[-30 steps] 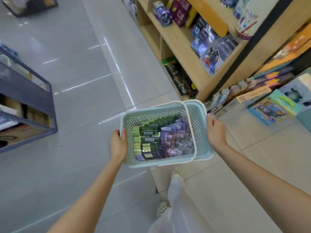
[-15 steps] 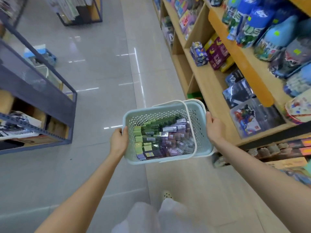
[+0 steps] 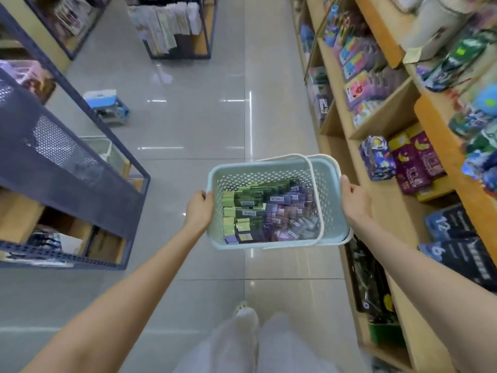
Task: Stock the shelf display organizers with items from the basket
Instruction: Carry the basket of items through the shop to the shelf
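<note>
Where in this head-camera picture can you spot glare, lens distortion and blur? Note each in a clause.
Head view: white glare streaks on the glossy floor tiles; head view: the wooden shelves at right bow and lean, wide-angle distortion; head view: goods at the top right edge are smeared, while the basket and its packs at centre look fairly sharp.

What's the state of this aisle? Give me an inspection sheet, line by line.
Surface: glossy grey floor; the basket is held in the air above it.
Job's things: pale blue basket, white handles folded down, holding green and purple packs.
Clutter: blue-and-white box on the floor beside the rack.
Hands: left hand grips the basket's left rim; right hand grips its right rim.
Cables: nothing seen.
Surroundings: stocked wooden shelves on the right; dark metal rack on the left.
</note>
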Available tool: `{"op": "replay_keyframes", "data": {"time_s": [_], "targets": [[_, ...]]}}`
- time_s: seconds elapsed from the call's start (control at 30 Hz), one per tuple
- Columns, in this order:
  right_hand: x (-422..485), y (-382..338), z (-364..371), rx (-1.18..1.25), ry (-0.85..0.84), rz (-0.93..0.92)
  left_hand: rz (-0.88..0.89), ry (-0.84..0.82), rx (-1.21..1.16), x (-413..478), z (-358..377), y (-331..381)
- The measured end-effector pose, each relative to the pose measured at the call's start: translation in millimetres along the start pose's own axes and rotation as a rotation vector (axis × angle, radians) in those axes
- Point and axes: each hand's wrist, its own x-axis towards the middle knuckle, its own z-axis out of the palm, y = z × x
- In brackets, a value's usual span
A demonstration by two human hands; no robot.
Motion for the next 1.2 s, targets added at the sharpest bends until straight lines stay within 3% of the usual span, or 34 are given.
{"op": "replay_keyframes", "data": {"time_s": [0.27, 0.57, 0.93, 1.2], "targets": [[164.6, -89.7, 43.4, -0.023, 0.019, -0.064, -0.003, 0.041, -0.060, 155.4, -15.7, 88.6], [350.2, -226.2, 110.1, -0.047, -0.128, -0.182, -0.107, 0.159, -0.086, 322.3, -33.9, 160.5], [508.0, -400.0, 270.1, -0.140, -0.208, -0.210, -0.181, 0.236, -0.213, 541.7, -138.7, 188.3], [591.2, -526.3, 390.1, -0.141, -0.259, -0.336, -0.240, 0.341, -0.213, 684.3, -223.3, 194.2]]}}
